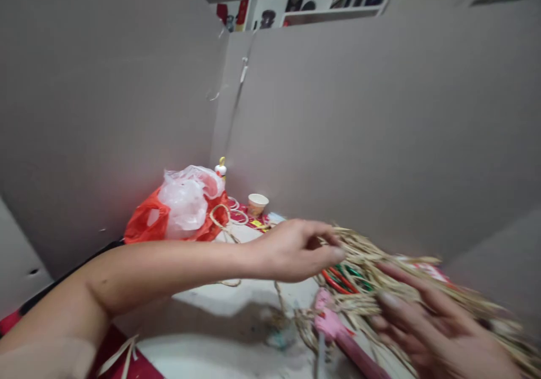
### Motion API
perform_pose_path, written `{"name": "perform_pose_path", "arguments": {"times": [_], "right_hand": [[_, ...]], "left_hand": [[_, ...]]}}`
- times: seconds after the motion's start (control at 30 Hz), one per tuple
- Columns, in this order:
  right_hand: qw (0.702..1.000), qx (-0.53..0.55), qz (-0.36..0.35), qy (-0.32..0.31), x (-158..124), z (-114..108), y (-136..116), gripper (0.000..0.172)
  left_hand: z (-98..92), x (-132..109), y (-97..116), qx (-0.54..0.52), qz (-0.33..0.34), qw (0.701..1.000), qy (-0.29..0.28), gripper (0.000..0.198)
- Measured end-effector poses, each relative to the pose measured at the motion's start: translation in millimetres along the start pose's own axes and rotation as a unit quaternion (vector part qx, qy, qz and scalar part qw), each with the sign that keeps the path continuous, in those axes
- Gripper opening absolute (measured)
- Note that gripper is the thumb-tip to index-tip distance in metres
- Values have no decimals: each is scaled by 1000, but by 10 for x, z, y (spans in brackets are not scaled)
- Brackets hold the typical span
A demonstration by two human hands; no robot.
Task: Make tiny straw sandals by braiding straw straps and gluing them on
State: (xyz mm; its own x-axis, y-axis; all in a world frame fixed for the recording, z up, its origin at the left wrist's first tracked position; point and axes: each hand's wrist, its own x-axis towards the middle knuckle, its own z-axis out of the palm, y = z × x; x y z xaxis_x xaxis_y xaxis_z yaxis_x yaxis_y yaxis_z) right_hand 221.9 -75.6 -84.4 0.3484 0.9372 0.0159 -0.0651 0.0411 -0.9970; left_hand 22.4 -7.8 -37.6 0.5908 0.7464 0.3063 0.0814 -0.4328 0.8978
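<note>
My left hand [300, 249] reaches across from the left, palm down, at the near edge of a heap of pale raffia-like strands [367, 249]. Its fingers are bent toward the thumb; what lies between them, if anything, is hidden. My right hand [439, 328] is over the right part of the heap, slightly blurred, with thumb and forefinger stretched out and apart. Beneath and between the hands lie shiny red loops [338, 280] and green loops [357, 277]. Closer to me is a pink tool [327, 317] with a dark pink handle and a grey metal part.
A red plastic bag [143, 221] with a whitish clear bag [186, 199] stands at the back left. Beside it are a paper cup [257, 203] and a small white figure [221, 170]. Grey panels [359, 131] enclose the white tabletop [203, 317]. Loose strands [120, 359] lie at front left.
</note>
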Motion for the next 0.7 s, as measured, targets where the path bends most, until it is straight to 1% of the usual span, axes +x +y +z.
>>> {"name": "perform_pose_path", "arguments": {"times": [0.03,0.1,0.13,0.17,0.2,0.33,0.43,0.53,0.7], "right_hand": [[1000,-1,7,-15,-44,39,-21,60],[999,19,-2,-46,-111,107,-46,51],[998,24,-8,-58,-134,132,-49,48],[998,31,-18,-56,-150,150,-44,46],[998,29,-16,-62,-162,159,-32,44],[994,30,-15,-100,-181,128,57,43],[992,19,-19,-122,-168,95,123,40],[992,23,-20,-121,-135,94,163,39],[992,29,3,-127,-77,83,209,38]], "left_hand": [[52,-100,-33,-37,-10,999,-7,12],[120,-240,-104,-112,-47,992,-30,16],[141,-279,-135,-146,-76,985,-51,20],[156,-299,-161,-175,-101,977,-69,23],[169,-305,-183,-198,-119,970,-76,26],[209,-277,-265,-225,-140,961,-72,27],[224,-269,-356,-280,-171,939,-103,27],[229,-283,-454,-314,-215,916,-125,26],[248,-298,-586,-316,-248,906,-133,25]]}}
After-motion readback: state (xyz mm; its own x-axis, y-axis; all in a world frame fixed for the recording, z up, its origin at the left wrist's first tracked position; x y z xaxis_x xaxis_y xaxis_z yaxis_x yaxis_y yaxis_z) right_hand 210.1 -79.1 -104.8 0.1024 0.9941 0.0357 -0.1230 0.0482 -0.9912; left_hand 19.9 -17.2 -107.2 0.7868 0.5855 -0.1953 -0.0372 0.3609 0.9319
